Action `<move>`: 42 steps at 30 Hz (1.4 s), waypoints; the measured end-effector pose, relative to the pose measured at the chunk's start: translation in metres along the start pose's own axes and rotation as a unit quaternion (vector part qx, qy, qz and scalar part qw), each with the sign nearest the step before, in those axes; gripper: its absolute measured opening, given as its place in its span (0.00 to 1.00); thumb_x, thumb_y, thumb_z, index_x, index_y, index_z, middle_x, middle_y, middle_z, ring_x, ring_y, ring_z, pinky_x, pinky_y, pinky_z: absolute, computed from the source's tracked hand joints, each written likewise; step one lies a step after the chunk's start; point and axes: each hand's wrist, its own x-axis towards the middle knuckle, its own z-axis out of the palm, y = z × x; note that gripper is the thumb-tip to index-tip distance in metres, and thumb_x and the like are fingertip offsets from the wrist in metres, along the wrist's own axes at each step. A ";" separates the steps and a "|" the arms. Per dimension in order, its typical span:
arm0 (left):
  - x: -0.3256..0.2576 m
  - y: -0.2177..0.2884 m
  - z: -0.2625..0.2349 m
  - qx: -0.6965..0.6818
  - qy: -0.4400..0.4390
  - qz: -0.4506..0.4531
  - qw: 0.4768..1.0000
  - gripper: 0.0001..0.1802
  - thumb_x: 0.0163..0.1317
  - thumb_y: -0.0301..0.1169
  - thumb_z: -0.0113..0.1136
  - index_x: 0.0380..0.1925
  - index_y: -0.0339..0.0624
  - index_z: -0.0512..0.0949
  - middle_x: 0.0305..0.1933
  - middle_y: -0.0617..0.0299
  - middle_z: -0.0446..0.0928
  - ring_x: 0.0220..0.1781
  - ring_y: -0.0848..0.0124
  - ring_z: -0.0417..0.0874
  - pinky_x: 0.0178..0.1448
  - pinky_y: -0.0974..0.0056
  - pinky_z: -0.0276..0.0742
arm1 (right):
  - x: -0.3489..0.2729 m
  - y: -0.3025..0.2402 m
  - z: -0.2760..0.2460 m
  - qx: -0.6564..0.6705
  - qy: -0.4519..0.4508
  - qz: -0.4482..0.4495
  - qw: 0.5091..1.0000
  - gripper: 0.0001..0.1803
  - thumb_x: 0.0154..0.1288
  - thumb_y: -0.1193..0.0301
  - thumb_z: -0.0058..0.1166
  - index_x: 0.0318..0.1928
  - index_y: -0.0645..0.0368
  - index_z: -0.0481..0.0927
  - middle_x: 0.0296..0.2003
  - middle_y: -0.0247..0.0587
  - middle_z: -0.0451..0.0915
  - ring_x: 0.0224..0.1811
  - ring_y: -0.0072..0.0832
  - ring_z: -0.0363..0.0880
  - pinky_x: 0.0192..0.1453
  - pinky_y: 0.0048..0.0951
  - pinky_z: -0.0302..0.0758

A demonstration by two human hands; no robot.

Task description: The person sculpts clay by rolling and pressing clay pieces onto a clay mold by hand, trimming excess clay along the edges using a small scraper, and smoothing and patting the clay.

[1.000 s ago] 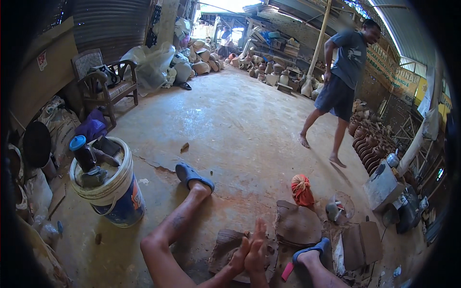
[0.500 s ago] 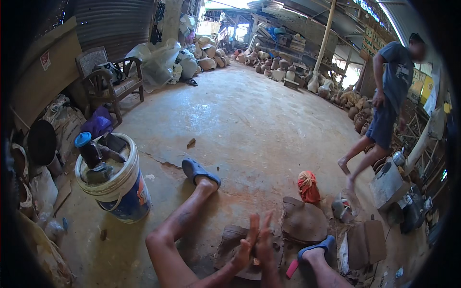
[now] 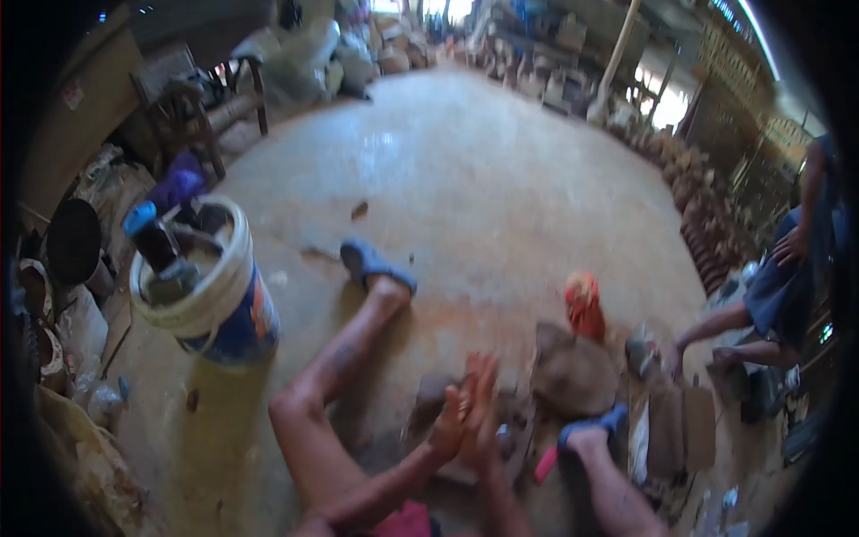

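Observation:
My left hand [image 3: 448, 428] and my right hand [image 3: 481, 407] are pressed palm to palm, fingers stretched out and pointing away from me. Anything between the palms is hidden. Below them lies a dark, clay-smeared board [image 3: 430, 390], partly covered by my hands. A small greyish round thing [image 3: 506, 438] shows just right of my right hand. Farther right is a flat, dark brown slab [image 3: 573, 369] that looks like clay. Behind it stands a red and orange cloth bundle [image 3: 583, 307]. A pink strip [image 3: 546, 464] lies near my right foot's blue clog [image 3: 610, 421].
At left a white and blue bucket [image 3: 242, 304] holds a blue-lidded dark container [image 3: 152, 240]. Another blue clog [image 3: 379, 267] is on my left foot. A person [image 3: 792, 268] bends at the right edge, near brown boards [image 3: 682, 430]. A wooden chair [image 3: 201, 112] stands far left.
My view has tilted down and blurred. My hands stay together, palms sliding against each other. The person at right has gone from standing to bending low, nearer the right edge.

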 end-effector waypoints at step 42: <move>0.001 0.030 0.000 -0.294 0.115 -0.034 0.948 0.49 0.75 0.73 0.27 0.85 0.56 0.49 0.86 0.48 0.56 0.85 0.56 0.60 0.87 0.49 0.53 | 0.008 0.052 0.014 -0.321 -0.015 0.019 0.947 0.51 0.83 0.39 0.38 0.81 0.75 0.49 0.81 0.69 0.52 0.86 0.53 0.46 0.87 0.48 0.45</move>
